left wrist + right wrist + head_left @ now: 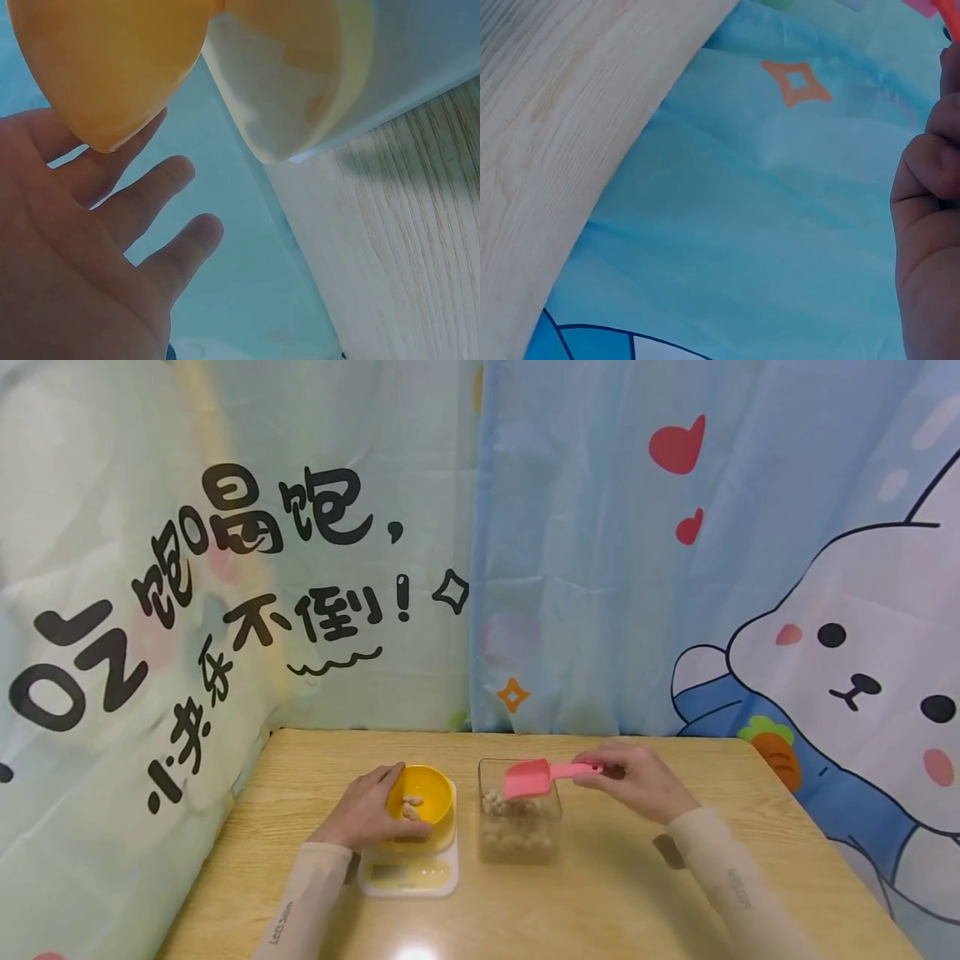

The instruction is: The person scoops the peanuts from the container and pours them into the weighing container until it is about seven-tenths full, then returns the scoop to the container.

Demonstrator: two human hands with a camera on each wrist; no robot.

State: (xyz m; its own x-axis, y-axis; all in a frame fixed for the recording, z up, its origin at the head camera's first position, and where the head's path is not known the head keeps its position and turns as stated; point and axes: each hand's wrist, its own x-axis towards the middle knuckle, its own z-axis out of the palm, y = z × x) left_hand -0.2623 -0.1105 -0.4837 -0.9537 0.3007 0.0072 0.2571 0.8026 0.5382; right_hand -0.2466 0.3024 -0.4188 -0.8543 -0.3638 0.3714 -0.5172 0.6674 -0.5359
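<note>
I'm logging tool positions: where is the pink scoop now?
In the head view, the pink scoop is right of centre, extending from the right hand's grip over the open top of the clear container, right of the yellow bowl.

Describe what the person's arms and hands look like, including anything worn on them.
Both the left hand and the right hand are bare, with no gloves. The left sleeve and right sleeve are pale cream, long and reach the wrists. Each bears small printed lettering, dark on the left, fainter on the right.
</note>
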